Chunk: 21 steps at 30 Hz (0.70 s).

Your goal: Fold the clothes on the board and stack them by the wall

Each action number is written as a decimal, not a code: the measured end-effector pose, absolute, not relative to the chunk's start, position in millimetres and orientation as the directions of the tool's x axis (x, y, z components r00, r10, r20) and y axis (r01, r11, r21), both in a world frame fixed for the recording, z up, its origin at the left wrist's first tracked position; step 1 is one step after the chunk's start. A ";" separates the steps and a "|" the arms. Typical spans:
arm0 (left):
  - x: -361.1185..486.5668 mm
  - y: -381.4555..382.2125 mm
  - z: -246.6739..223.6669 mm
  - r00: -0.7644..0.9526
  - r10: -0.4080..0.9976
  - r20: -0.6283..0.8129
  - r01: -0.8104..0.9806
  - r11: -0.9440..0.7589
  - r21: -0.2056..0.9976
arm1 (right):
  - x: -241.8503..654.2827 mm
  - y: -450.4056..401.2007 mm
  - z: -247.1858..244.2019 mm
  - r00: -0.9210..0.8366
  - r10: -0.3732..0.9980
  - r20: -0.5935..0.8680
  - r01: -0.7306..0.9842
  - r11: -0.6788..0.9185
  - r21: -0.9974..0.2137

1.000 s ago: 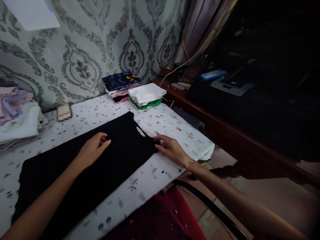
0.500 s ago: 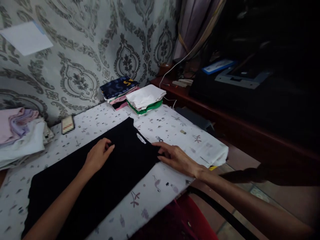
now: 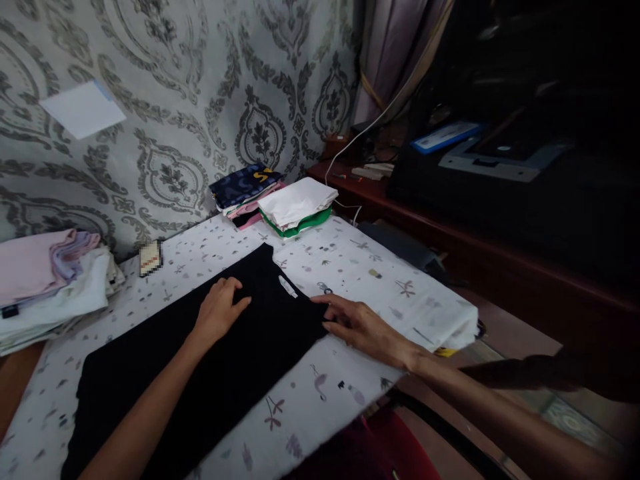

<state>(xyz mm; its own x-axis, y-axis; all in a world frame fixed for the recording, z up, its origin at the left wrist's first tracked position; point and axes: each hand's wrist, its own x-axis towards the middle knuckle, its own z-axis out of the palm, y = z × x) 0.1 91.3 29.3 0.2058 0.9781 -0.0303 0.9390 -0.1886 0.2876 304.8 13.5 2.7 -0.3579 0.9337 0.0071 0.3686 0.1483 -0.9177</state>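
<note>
A black garment [image 3: 200,393], seemingly a top, lies flat and spread across the patterned white cloth. A white label [image 3: 288,287] shows at its neckline. My left hand [image 3: 220,310] rests on the upper part of the black fabric, fingers loosely bent and thumb apart. At the shoulder edge beside the neckline is my right hand [image 3: 363,330]. Its index finger and thumb are apart, touching the fabric's edge, while the other fingers curl underneath and are partly hidden.
Folded clothes with a white piece on top [image 3: 300,200] sit at the back, against a dark blue folded pile [image 3: 245,187]. Another clothes pile [image 3: 45,280] is at left. A small blurred object [image 3: 151,259] lies near the wall. A red-brown ledge [image 3: 360,183] runs along the right.
My left hand has slid a little over the black garment toward the neckline. The right hand stays at the shoulder edge. The whole view has shifted slightly.
</note>
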 end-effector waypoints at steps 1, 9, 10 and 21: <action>3.0 91.7 29.8 0.214 0.977 -0.022 0.937 -0.199 0.287 | 305.0 13.4 2.3 -0.359 0.933 0.003 0.368 0.144 -0.918; 21.1 123.0 47.4 0.553 0.798 -0.242 0.807 -0.441 0.392 | 305.5 12.2 -3.8 -0.351 0.936 -0.014 0.356 0.120 -0.927; 19.9 125.4 48.8 0.556 0.792 -0.253 0.808 -0.443 0.389 | 305.6 12.2 -4.0 -0.353 0.936 -0.016 0.355 0.118 -0.927; 12.1 102.0 87.8 0.328 0.935 -0.133 0.485 -0.045 0.873 | 308.0 13.3 -3.1 -0.364 0.931 0.020 0.364 0.162 -0.917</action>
